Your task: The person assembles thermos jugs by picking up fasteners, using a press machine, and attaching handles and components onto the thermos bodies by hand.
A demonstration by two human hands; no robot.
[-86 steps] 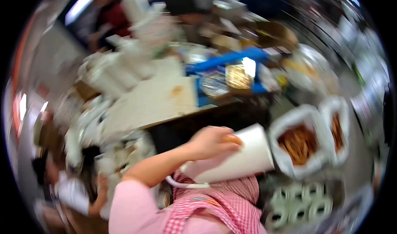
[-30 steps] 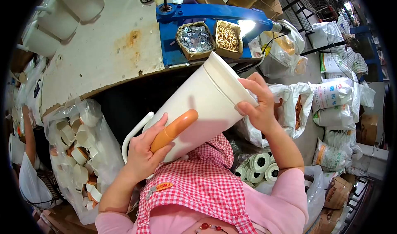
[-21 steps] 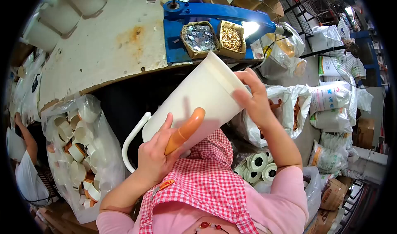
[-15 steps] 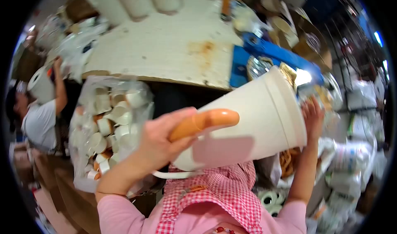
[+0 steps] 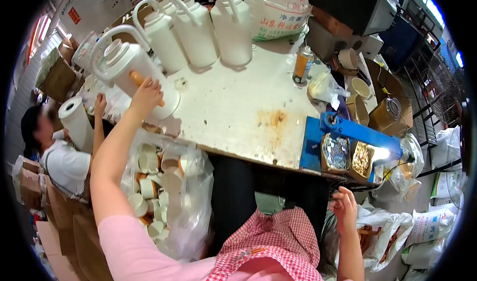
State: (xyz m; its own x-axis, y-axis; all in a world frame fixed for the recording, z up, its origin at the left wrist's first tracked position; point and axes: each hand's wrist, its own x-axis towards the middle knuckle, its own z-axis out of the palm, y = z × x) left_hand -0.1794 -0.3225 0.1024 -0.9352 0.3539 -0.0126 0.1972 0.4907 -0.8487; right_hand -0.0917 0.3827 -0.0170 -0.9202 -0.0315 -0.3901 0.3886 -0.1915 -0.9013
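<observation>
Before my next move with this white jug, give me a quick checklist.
1. Left-hand grip closed on the orange handle: ok.
2. Right-hand grip free: ok, it appears to hold nothing.
3. White jug base fully on the table: cannot tell, its table-edge side is unclear.
4. Jug clear of the neighbouring jugs: cannot tell, they overlap in view.
5. Spray can upright: ok.
6. Tabletop unmarked: not ok, brown stain.

From close above, 1 head-worn camera looks forward and down over a red-and-white checked cloth apron (image 5: 277, 234), its wide, dark-cornered circular view taking in the bare left hand (image 5: 146, 97), the bare right hand (image 5: 345, 209) and a brown-stained white flat-topped worktable (image 5: 223, 113) beyond.
</observation>
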